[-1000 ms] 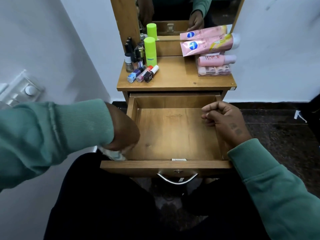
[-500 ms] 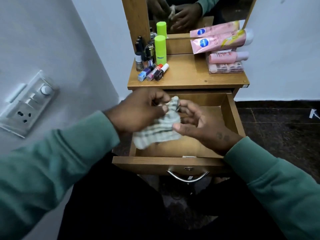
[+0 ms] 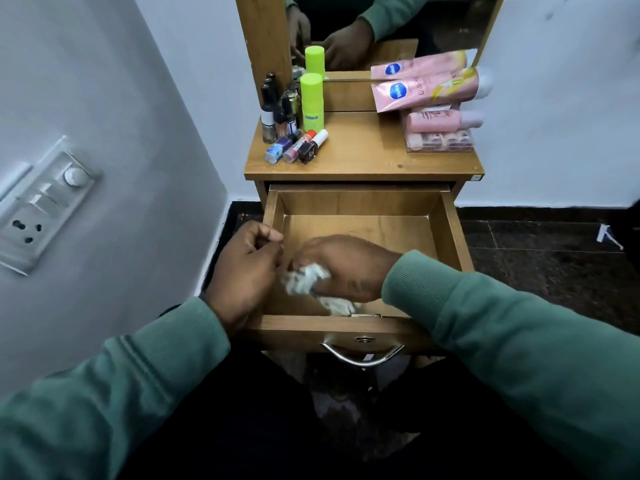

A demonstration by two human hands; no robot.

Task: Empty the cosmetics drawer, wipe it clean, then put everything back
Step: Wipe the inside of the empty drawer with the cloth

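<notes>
Gripping the crumpled pale striped cloth [image 3: 306, 280], the right hand [image 3: 346, 268] is now down inside the open wooden drawer [image 3: 450, 233]. Half a second ago both hands held that cloth spread above the drawer. The right fingers are curled over it, bunching it on the drawer floor toward the front-left part. The left hand [image 3: 242, 271] has drawn back to the drawer's left wall, fingers curled in. Whether they still pinch a corner of the cloth cannot be told.

The drawer holds only the cloth and the hand. The visible wad lies slantwise, from near the left wall toward the front wall. The drawer is pulled out toward the person, its curved metal handle [image 3: 362, 356] on the near face.

On the wooden tabletop [image 3: 363, 157] behind the drawer, a lime-green cylindrical bottle [image 3: 311, 102] stands upright at back-left beside small nail-polish bottles [image 3: 294, 148]—some standing, some lying. At back-right, pink tubes [image 3: 426, 91] lie crosswise on a clear plastic box [image 3: 440, 140].
</notes>
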